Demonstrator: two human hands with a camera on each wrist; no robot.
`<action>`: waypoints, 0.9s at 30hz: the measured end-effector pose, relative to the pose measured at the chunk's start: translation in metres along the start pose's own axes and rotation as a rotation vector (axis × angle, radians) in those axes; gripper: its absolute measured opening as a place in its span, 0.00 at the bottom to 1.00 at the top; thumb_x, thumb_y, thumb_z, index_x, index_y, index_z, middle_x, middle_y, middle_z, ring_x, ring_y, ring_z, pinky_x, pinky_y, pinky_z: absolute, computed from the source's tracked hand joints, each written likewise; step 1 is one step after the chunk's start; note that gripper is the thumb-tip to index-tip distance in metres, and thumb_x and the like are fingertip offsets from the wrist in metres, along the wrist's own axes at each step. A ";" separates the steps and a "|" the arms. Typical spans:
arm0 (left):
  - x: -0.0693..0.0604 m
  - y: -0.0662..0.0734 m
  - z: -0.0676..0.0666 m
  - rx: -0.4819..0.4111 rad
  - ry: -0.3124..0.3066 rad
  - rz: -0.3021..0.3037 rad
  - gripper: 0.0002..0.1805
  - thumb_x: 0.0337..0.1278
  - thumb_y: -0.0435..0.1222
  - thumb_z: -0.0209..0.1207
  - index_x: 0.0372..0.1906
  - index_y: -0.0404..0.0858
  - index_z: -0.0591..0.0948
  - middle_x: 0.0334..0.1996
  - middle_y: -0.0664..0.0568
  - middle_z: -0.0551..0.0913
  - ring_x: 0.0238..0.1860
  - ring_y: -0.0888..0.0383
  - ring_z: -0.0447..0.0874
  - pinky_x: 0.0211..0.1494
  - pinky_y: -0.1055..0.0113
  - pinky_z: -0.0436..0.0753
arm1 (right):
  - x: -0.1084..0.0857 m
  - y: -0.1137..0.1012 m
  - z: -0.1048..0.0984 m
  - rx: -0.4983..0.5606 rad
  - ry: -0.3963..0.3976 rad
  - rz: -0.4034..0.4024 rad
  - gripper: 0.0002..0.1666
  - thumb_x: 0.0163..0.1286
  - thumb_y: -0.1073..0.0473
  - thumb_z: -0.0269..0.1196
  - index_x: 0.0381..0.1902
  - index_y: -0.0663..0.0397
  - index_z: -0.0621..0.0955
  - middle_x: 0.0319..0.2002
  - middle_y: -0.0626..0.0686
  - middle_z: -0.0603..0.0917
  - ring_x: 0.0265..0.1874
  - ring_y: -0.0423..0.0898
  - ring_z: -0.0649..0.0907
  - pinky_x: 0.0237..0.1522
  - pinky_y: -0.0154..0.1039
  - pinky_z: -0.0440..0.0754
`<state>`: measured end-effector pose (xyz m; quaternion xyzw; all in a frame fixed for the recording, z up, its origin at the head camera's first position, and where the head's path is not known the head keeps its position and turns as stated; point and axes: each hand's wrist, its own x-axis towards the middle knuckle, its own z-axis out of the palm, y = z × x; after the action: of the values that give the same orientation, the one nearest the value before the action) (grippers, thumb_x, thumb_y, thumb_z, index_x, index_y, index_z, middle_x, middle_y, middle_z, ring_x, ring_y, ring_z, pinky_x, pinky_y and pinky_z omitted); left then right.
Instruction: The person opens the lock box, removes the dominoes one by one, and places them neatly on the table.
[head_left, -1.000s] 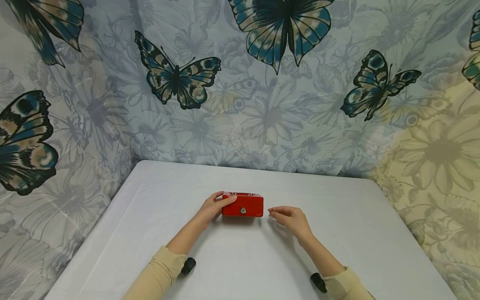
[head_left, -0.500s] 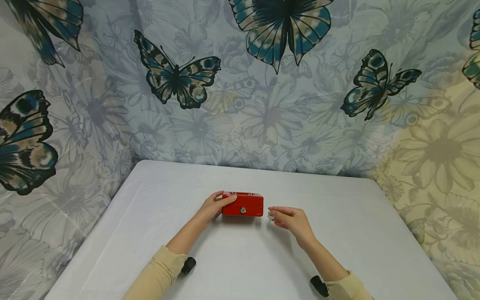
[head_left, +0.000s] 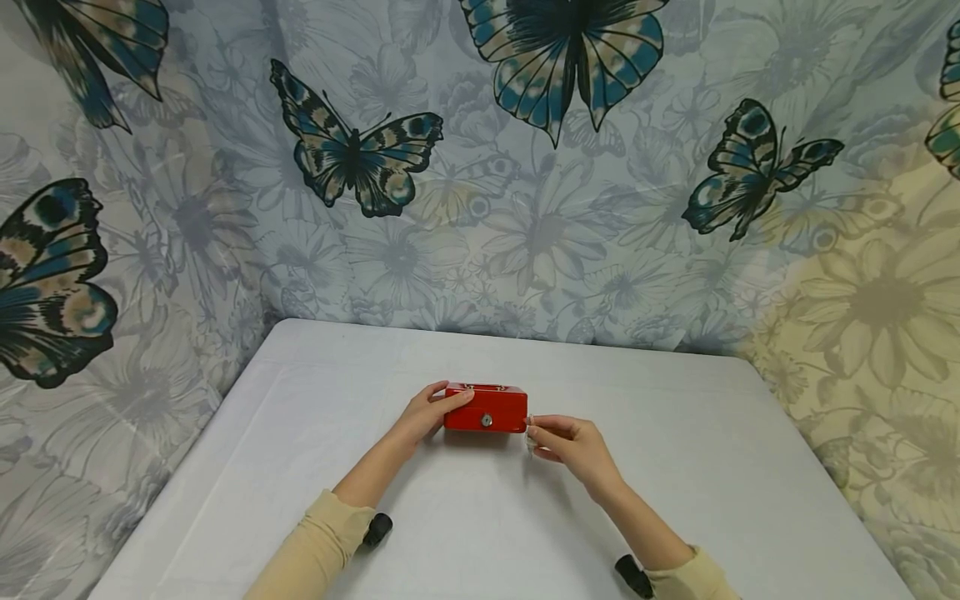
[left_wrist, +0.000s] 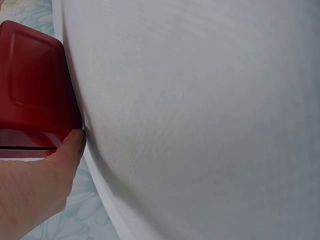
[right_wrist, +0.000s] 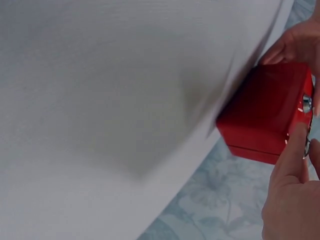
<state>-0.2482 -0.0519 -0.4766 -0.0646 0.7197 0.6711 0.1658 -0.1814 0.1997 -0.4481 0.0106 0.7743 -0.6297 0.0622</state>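
Note:
A red metal cash box with a round silver lock on its front stands near the middle of the white table. My left hand grips its left end, thumb across the front top edge; the left wrist view shows a finger against the red box. Just off the box's right end, my right hand pinches small silvery keys, mostly covered by the fingers. In the right wrist view, the right hand overlaps the box's near end, and a bit of the shiny keys shows between the fingertips.
The white cloth-covered table reaches back to a curtain with butterflies and flowers. Dark wrist cameras, such as the left one, sit by both sleeves.
My right hand has moved slightly left, bringing the keys close to the box's right end, and more of them now hangs in view. The left hand and the box stay in place.

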 end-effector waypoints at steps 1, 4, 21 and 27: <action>0.000 0.000 0.000 0.000 0.001 -0.002 0.51 0.46 0.60 0.68 0.72 0.40 0.63 0.66 0.38 0.68 0.64 0.44 0.69 0.68 0.47 0.68 | 0.000 -0.001 0.001 0.003 -0.007 0.003 0.20 0.64 0.59 0.68 0.51 0.65 0.83 0.46 0.59 0.86 0.40 0.49 0.86 0.42 0.39 0.86; 0.001 -0.001 0.000 0.005 0.004 -0.003 0.51 0.45 0.60 0.68 0.72 0.39 0.63 0.67 0.38 0.68 0.65 0.44 0.68 0.68 0.46 0.68 | -0.002 -0.003 0.003 0.010 -0.029 0.010 0.20 0.64 0.60 0.68 0.52 0.66 0.83 0.47 0.61 0.85 0.42 0.50 0.86 0.43 0.38 0.85; 0.001 0.000 0.001 -0.005 0.010 0.004 0.50 0.47 0.59 0.68 0.72 0.39 0.64 0.67 0.37 0.68 0.65 0.43 0.67 0.68 0.46 0.67 | -0.003 -0.005 0.018 -0.037 -0.089 0.000 0.17 0.66 0.62 0.66 0.49 0.67 0.84 0.45 0.59 0.86 0.42 0.49 0.87 0.43 0.38 0.85; 0.000 -0.001 0.000 0.000 0.010 0.010 0.50 0.47 0.59 0.68 0.72 0.38 0.64 0.67 0.37 0.68 0.65 0.43 0.68 0.68 0.46 0.67 | -0.002 -0.004 0.023 -0.040 -0.095 -0.002 0.17 0.66 0.60 0.66 0.48 0.68 0.84 0.42 0.58 0.87 0.37 0.48 0.87 0.40 0.40 0.86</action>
<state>-0.2483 -0.0515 -0.4773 -0.0645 0.7208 0.6716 0.1588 -0.1784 0.1765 -0.4481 -0.0211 0.7829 -0.6139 0.0984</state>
